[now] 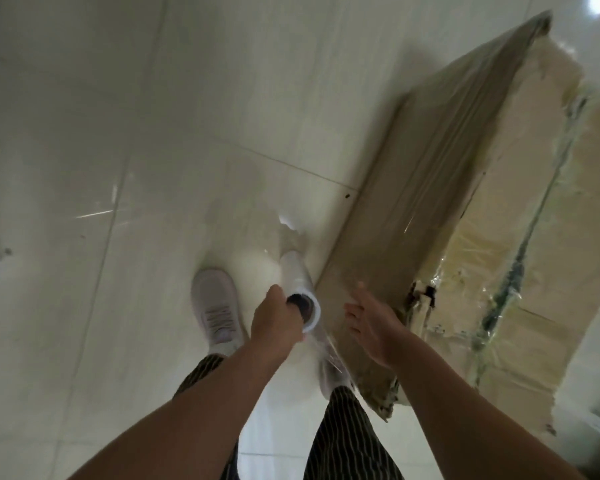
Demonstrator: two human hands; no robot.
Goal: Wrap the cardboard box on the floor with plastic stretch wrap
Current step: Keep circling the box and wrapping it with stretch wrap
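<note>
Cardboard box lies on tiled floor, right side of view, long and tilted diagonally. Its near side face is covered in clear stretch film; the top shows bare cardboard with torn tape and loose film scraps. Stretch wrap roll stands upright just beside the box's near corner, film trailing from it, blurred. Left hand grips the roll's top end, fingers into the core. Right hand is wide, fingers spread, holding nothing, over the box's near edge; contact unclear. Pale shoe left of roll, striped trousers below.
</note>
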